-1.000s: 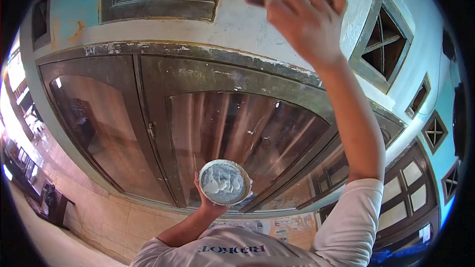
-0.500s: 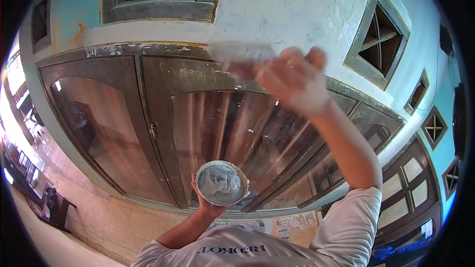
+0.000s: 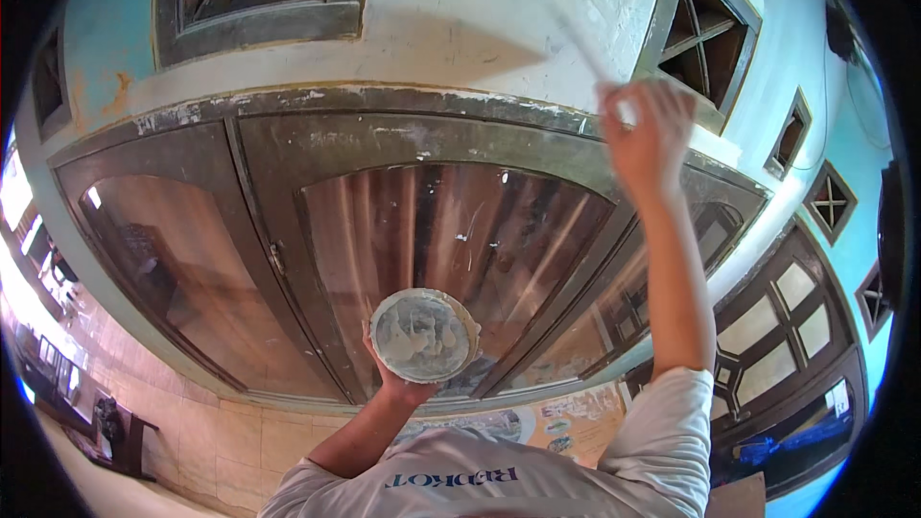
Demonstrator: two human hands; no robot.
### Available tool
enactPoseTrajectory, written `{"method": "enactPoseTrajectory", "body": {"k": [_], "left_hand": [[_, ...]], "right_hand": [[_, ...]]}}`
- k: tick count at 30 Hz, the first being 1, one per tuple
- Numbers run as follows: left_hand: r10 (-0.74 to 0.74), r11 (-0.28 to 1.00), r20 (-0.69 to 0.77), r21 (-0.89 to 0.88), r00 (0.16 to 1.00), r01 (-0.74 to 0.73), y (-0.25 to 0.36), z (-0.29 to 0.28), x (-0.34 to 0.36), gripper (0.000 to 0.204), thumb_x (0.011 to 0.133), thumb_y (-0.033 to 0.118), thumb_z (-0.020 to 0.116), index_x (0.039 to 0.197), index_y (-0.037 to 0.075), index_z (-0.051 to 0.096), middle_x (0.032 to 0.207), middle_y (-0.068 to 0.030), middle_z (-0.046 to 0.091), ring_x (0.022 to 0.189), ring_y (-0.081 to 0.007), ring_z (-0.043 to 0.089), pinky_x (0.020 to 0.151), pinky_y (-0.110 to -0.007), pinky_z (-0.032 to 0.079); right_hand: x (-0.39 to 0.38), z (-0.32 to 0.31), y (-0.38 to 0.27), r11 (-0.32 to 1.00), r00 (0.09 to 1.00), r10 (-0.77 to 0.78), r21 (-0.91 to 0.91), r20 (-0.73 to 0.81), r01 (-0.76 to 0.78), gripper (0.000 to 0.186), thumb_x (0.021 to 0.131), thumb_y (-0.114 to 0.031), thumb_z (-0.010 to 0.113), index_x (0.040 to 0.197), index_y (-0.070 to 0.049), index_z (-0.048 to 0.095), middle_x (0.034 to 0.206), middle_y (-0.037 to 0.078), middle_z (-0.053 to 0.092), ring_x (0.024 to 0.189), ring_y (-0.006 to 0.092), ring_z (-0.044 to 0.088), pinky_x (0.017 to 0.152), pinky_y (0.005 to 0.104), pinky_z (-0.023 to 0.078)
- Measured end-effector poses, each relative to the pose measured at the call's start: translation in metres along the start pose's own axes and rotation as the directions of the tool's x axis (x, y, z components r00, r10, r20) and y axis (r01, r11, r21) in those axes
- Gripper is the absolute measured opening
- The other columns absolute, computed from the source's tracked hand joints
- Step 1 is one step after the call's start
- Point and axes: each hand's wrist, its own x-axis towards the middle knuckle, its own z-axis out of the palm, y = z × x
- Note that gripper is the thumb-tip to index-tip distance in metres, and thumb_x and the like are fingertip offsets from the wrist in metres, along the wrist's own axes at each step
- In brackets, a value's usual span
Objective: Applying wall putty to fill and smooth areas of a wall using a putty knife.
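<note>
My left hand (image 3: pixel 393 382) supports a round bowl (image 3: pixel 460 341) from below and its left side; whitish putty (image 3: pixel 414 334) is smeared across the inside. Raised to the upper right, my right hand (image 3: pixel 650 129) is closed around a putty knife (image 3: pixel 587 50), whose blade shows nearly edge-on and blurred. The blade points up and left, close to the pale, patchy wall (image 3: pixel 460 5) above the door frame. Whether it touches the wall I cannot tell. A dark shadow falls on the wall left of the blade.
Dark wooden doors with glass panes (image 3: pixel 403 230) stand in front of me, below a paint-spotted frame (image 3: pixel 317 101). Wooden vents with crossed bars (image 3: pixel 705 34) flank the wall patch. Printed sheets (image 3: pixel 566 427) cover part of the tiled floor (image 3: pixel 221 441). Dark furniture (image 3: pixel 115 436) sits at left.
My right hand has moved right with the putty knife, which has turned from broadside to nearly edge-on. The view has shifted a little; my left hand still holds the bowl.
</note>
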Motion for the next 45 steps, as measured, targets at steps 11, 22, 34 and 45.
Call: {"method": "enactPoseTrajectory", "body": {"k": [11, 22, 34, 45], "left_hand": [[0.036, 0.999, 0.077, -0.017, 0.996, -0.035, -0.025, 0.002, 0.005, 0.091, 0.076, 0.083, 0.044, 0.140, 0.018, 0.047, 0.141, -0.0119, 0.048, 0.127, -0.0415, 0.047, 0.102, -0.069, 0.035], [0.044, 0.991, -0.159, 0.133, 0.986, -0.023, -0.072, -0.021, 0.026, 0.088, 0.079, 0.082, 0.042, 0.139, 0.018, 0.048, 0.140, -0.0079, 0.051, 0.126, -0.0342, 0.050, 0.106, -0.057, 0.037], [-0.003, 0.993, -0.191, 0.112, 0.982, 0.025, -0.101, -0.016, 0.038, 0.092, 0.075, 0.083, 0.043, 0.140, 0.018, 0.049, 0.141, -0.0109, 0.050, 0.128, -0.0379, 0.047, 0.108, -0.061, 0.033], [0.120, 0.981, -0.059, 0.161, 0.991, -0.109, -0.109, 0.013, 0.078, 0.091, 0.078, 0.080, 0.043, 0.143, 0.016, 0.045, 0.144, -0.0110, 0.047, 0.129, -0.0360, 0.047, 0.106, -0.057, 0.038]], "right_hand": [[-0.224, -0.059, -0.093, -0.039, 0.286, 0.618, 0.392, 0.732, -0.919, 0.019, 0.091, -0.012, 0.068, 0.080, -0.007, 0.053, 0.079, -0.003, 0.058, 0.073, 0.0023, 0.049, 0.064, 0.0203, 0.038], [-0.303, -0.074, -0.090, -0.632, 0.077, 0.363, 0.306, 0.929, -0.712, 0.010, 0.094, -0.010, 0.063, 0.087, -0.007, 0.056, 0.086, -0.004, 0.060, 0.080, 0.0033, 0.051, 0.074, 0.0225, 0.042], [-0.331, -0.085, -0.064, -0.744, 0.005, 0.258, 0.202, 0.966, -0.637, 0.015, 0.094, -0.010, 0.062, 0.106, -0.002, 0.059, 0.099, 0.004, 0.066, 0.089, 0.0119, 0.063, 0.081, 0.0288, 0.051], [-0.302, -0.068, -0.042, -0.801, 0.053, 0.315, 0.296, 0.948, -0.521, 0.012, 0.094, -0.005, 0.056, 0.105, -0.001, 0.058, 0.100, 0.004, 0.064, 0.092, 0.0102, 0.062, 0.085, 0.0252, 0.050]]}}
